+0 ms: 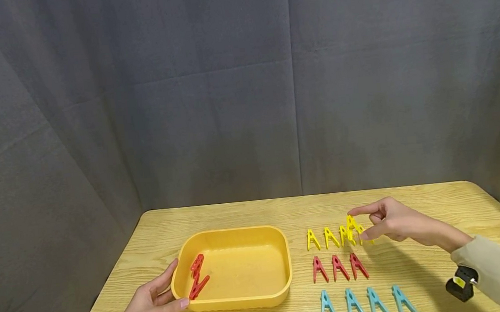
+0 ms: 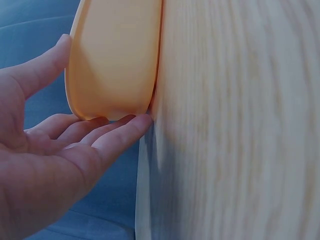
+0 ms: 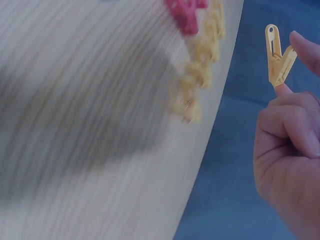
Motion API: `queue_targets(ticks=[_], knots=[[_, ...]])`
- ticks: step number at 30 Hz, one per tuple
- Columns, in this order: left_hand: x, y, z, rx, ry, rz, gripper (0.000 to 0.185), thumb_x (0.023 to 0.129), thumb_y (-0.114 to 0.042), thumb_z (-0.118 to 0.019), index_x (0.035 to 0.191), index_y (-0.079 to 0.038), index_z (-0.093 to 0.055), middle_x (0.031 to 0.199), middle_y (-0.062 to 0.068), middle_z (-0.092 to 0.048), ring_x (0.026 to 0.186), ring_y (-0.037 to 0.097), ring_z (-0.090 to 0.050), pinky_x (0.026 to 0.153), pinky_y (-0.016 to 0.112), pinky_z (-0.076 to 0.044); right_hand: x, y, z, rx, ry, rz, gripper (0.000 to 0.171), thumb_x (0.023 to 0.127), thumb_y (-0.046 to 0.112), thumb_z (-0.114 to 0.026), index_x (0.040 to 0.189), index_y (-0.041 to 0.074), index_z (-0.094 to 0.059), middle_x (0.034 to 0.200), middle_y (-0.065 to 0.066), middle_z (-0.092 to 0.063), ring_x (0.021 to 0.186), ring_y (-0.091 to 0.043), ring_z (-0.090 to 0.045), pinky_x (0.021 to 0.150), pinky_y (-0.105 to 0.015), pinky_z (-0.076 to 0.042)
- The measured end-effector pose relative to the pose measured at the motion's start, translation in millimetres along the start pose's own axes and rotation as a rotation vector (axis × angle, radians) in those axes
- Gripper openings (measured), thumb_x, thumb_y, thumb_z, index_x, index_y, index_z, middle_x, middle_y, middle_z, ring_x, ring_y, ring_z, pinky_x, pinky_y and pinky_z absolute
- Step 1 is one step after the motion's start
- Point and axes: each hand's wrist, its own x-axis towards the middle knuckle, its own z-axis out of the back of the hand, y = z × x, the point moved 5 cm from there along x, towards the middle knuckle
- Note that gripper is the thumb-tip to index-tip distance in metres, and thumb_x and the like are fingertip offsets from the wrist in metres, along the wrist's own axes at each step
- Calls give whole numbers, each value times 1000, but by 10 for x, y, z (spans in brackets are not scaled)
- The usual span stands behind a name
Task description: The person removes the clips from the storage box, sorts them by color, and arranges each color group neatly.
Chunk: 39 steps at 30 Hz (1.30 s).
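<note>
My right hand (image 1: 359,226) pinches a yellow clothespin (image 1: 352,223) between forefinger and thumb, lifted just above the right end of a row of yellow clothespins (image 1: 330,237). The right wrist view shows the same pin (image 3: 277,55) upright between fingertip and thumb. A yellow tray (image 1: 246,302) stands at the left with red clothespins (image 1: 197,276) leaning inside its left wall. My left hand (image 1: 170,289) cups the tray's near left corner, with straight fingers (image 2: 120,132) against its side (image 2: 112,65).
Three red clothespins (image 1: 339,268) lie in a row below the yellow ones, and several blue clothespins (image 1: 368,304) lie nearest me. The wooden table (image 1: 237,215) is backed by a grey curtain. A black wrist camera (image 1: 462,283) sits on my right sleeve.
</note>
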Motion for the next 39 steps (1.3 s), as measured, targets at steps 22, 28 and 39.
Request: queue_targets(ticks=[22, 28, 39], knots=[[-1, 21, -4, 3, -4, 13, 94, 95, -4, -78, 165, 6, -16, 169, 27, -9, 144, 47, -38, 99, 31, -55, -246, -779, 532, 68, 93, -67, 70, 99, 6, -70, 154, -18, -34, 59, 4, -25, 47, -13, -14, 42, -30, -17], [4, 36, 0, -7, -1, 16, 94, 95, -3, -78, 165, 5, -15, 168, 28, -9, 144, 47, -37, 99, 32, -55, -227, -891, 548, 26, 92, -102, 70, 97, 7, -73, 154, -14, -39, 62, 6, -29, 48, -8, -22, 43, -24, -23], [-4, 15, -9, -4, 11, -18, 93, 96, -1, -76, 165, 5, -15, 168, 28, -10, 143, 45, -41, 97, 29, -55, -131, -912, 547, -35, 98, -61, 73, 95, 6, -76, 154, -14, -39, 61, 8, -33, 46, -5, -21, 41, -22, -25]])
